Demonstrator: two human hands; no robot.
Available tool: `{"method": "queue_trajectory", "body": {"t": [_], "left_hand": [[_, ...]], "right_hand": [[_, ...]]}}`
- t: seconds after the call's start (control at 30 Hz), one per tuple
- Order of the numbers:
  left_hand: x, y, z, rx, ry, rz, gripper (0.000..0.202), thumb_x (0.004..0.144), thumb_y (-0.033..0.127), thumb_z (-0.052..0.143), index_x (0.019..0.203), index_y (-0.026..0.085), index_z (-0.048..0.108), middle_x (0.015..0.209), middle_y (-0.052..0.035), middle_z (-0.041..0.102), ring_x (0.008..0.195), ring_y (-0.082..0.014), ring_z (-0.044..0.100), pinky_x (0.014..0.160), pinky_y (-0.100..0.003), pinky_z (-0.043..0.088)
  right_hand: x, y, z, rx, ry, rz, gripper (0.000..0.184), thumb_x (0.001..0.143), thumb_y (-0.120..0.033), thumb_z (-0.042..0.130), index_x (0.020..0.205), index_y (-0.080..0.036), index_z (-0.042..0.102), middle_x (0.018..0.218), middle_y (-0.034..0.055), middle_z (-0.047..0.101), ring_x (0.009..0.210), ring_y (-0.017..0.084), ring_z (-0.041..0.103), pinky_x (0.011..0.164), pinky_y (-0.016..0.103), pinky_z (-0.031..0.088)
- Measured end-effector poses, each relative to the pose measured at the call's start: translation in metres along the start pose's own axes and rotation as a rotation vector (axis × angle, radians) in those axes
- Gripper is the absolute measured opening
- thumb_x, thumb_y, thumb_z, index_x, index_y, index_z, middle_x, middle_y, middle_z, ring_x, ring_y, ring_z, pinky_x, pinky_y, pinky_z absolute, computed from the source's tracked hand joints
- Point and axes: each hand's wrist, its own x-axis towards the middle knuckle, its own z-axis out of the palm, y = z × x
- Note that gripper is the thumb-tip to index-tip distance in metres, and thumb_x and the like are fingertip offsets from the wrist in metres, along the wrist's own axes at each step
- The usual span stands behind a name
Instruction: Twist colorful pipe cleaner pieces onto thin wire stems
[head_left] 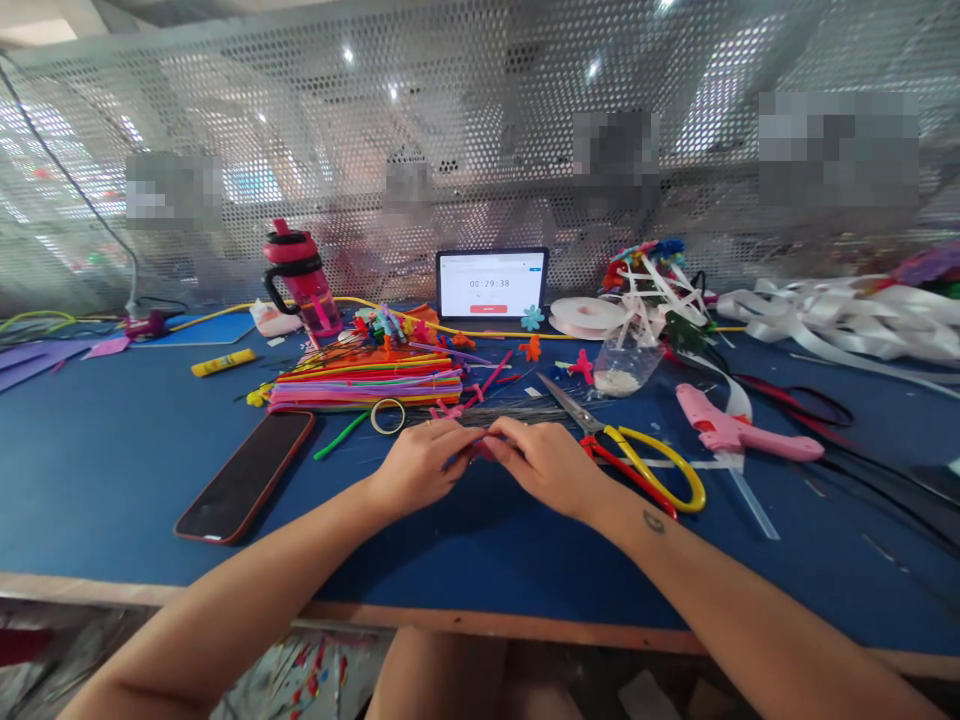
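Fingertips meet in the middle, where my left hand (424,462) and my right hand (551,462) both pinch a small pink pipe cleaner (484,447). Most of that piece is hidden behind the fingers. Just beyond them lie thin dark wires (517,412) and pink twisted pipe cleaner pieces (448,411). A bundle of coloured pipe cleaners (367,385) lies beyond my left hand, with a roll of tape (388,416) at its near side. Close to my right wrist rest scissors (645,462) with yellow and red handles, blades apart.
A phone (246,478) and green pipe cleaner (341,436) lie left. To the right are a pink glue gun (739,428), a ribbon spool (589,317) and loose white ribbon (832,318). A tablet (491,285) and pink bottle (300,275) stand before the perforated metal screen (480,130).
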Motion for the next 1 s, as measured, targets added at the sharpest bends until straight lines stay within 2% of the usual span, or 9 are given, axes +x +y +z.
{"method": "queue_trajectory", "body": {"t": [0.1,0.27,0.4,0.5,0.63,0.73,0.83,0.93,1.0], "left_hand": [[0.005,0.0,-0.003,-0.171,-0.054,-0.141,0.02,0.075,0.013,0.052,0.089,0.017,0.066,0.075,-0.0043,0.067,0.067,-0.0127,0.061,0.065,-0.023,0.049],[0.007,0.001,-0.002,-0.507,-0.173,-0.402,0.019,0.072,0.013,0.053,0.085,0.014,0.066,0.072,-0.0035,0.067,0.063,-0.0124,0.061,0.061,-0.021,0.048],[0.008,0.001,-0.002,-0.613,-0.175,-0.535,0.012,0.071,0.018,0.058,0.08,0.013,0.064,0.068,-0.0031,0.066,0.061,-0.0119,0.059,0.059,-0.021,0.046],[0.009,0.001,-0.003,-0.723,-0.165,-0.588,0.012,0.071,0.021,0.062,0.078,0.012,0.063,0.07,-0.0035,0.065,0.062,-0.0108,0.058,0.06,-0.021,0.045],[0.008,0.0,-0.004,-0.942,-0.252,-0.615,0.022,0.068,0.029,0.069,0.079,0.011,0.062,0.069,-0.0027,0.063,0.06,-0.0095,0.057,0.058,-0.02,0.044],[0.008,-0.001,-0.003,-1.041,-0.304,-0.675,0.025,0.066,0.032,0.072,0.076,0.011,0.062,0.067,-0.0029,0.064,0.058,-0.0094,0.057,0.056,-0.02,0.045],[0.009,-0.005,-0.003,-1.112,-0.225,-0.731,0.023,0.063,0.028,0.075,0.075,0.011,0.063,0.073,-0.0042,0.067,0.066,-0.0108,0.06,0.061,-0.02,0.045],[0.011,-0.011,-0.006,-1.136,0.002,-0.751,0.02,0.062,0.024,0.076,0.073,0.012,0.064,0.076,-0.0033,0.067,0.074,-0.0117,0.062,0.065,-0.019,0.044],[0.013,-0.014,-0.009,-1.134,0.136,-0.771,0.018,0.063,0.024,0.075,0.072,0.013,0.065,0.075,-0.0026,0.067,0.07,-0.0094,0.06,0.061,-0.018,0.042]], "right_hand": [[0.001,0.003,-0.002,0.094,0.006,0.025,0.033,0.092,-0.04,0.031,0.088,-0.019,0.056,0.069,0.0019,0.063,0.06,0.013,0.057,0.056,0.023,0.031],[0.002,0.003,0.0,0.175,-0.03,0.025,0.027,0.091,-0.035,0.035,0.084,-0.019,0.056,0.061,-0.0005,0.06,0.055,0.011,0.054,0.055,0.022,0.031],[0.002,0.003,-0.001,0.23,-0.031,0.034,0.026,0.09,-0.034,0.038,0.083,-0.019,0.057,0.058,-0.0011,0.058,0.053,0.01,0.052,0.054,0.021,0.031],[0.002,0.0,-0.005,0.266,-0.045,0.019,0.024,0.091,-0.033,0.037,0.083,-0.019,0.056,0.056,-0.0021,0.057,0.052,0.01,0.051,0.054,0.021,0.031],[0.001,-0.004,-0.008,0.287,-0.087,-0.014,0.022,0.091,-0.031,0.036,0.083,-0.02,0.053,0.054,-0.0032,0.056,0.052,0.01,0.051,0.055,0.021,0.031],[0.001,-0.003,-0.008,0.263,-0.112,-0.024,0.027,0.092,-0.035,0.033,0.081,-0.02,0.054,0.057,-0.0023,0.057,0.052,0.01,0.051,0.054,0.021,0.031],[0.001,0.003,-0.006,0.227,-0.078,0.008,0.033,0.093,-0.038,0.029,0.081,-0.02,0.053,0.063,-0.0003,0.059,0.056,0.011,0.052,0.055,0.022,0.032],[0.001,0.009,-0.003,0.175,-0.097,0.044,0.024,0.091,-0.037,0.036,0.087,-0.019,0.052,0.07,0.0017,0.061,0.062,0.013,0.055,0.059,0.024,0.036],[0.001,0.009,-0.002,0.15,-0.133,0.038,0.016,0.089,-0.033,0.043,0.09,-0.019,0.051,0.076,0.0027,0.061,0.068,0.014,0.056,0.063,0.025,0.038]]}}
